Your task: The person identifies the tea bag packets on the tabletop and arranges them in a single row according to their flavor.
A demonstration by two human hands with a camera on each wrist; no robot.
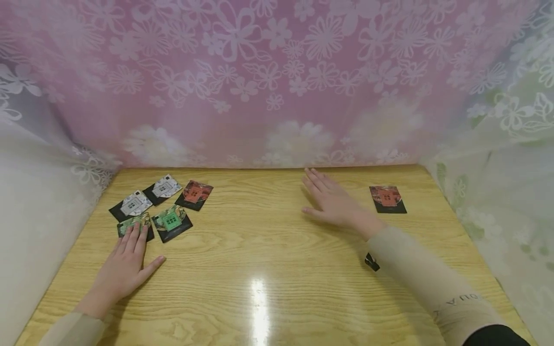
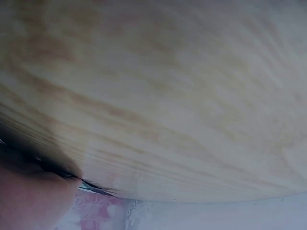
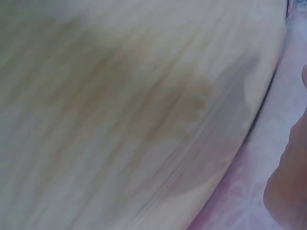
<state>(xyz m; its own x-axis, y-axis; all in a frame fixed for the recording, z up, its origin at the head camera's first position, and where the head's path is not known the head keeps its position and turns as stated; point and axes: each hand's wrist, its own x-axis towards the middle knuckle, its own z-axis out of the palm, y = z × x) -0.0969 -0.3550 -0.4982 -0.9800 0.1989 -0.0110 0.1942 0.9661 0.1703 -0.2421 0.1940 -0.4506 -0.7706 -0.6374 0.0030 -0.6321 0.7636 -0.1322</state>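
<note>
Currently resting: left hand (image 1: 123,266), fingers (image 1: 137,236) flat, pressing green sachet (image 1: 134,225) on tabletop (image 1: 259,269); right hand (image 1: 331,202) hovering, fingers spread, holding nothing. Handling likely light, thin, slippery; pinching by an edge.

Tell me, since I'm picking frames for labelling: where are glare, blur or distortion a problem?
Head view: sharp, but a bright glare streak on the table near the front edge, and wide-angle bending at the sides. Left wrist view: very close and blurred, wood grain smeared, only a blurred bit of the left hand. Right wrist view: equally soft, right hand out of focus at the edge.
</note>
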